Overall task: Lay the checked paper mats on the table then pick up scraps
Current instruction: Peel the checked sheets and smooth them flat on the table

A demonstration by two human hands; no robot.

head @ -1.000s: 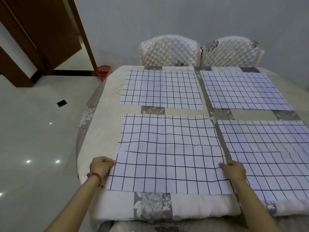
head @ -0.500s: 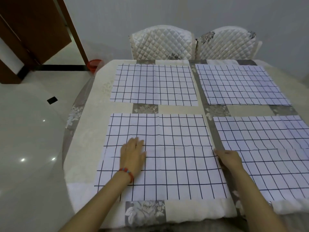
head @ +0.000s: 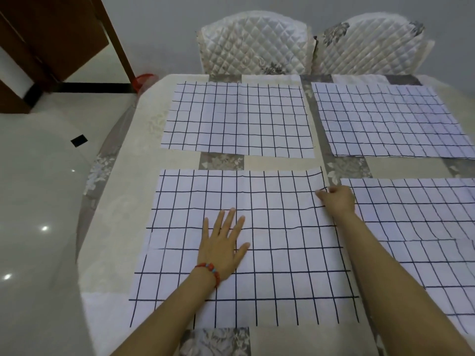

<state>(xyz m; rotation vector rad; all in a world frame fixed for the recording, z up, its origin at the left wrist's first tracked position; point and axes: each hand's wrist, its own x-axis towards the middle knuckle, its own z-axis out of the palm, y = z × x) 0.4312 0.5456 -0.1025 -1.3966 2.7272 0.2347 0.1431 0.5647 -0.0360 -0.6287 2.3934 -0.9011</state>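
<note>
The right-hand mats [head: 421, 214] run off the frame's right edge.

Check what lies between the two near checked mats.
Head view: only a strip of patterned tablecloth separates near left mat from near right mat; the right hand rests across it.

Soft, even, fairly dim light leaves only faint shadows. Small bright glare spots dot the glossy floor [head: 45, 228] at left. Wide-angle distortion bends the edges; focus is sharp.
</note>
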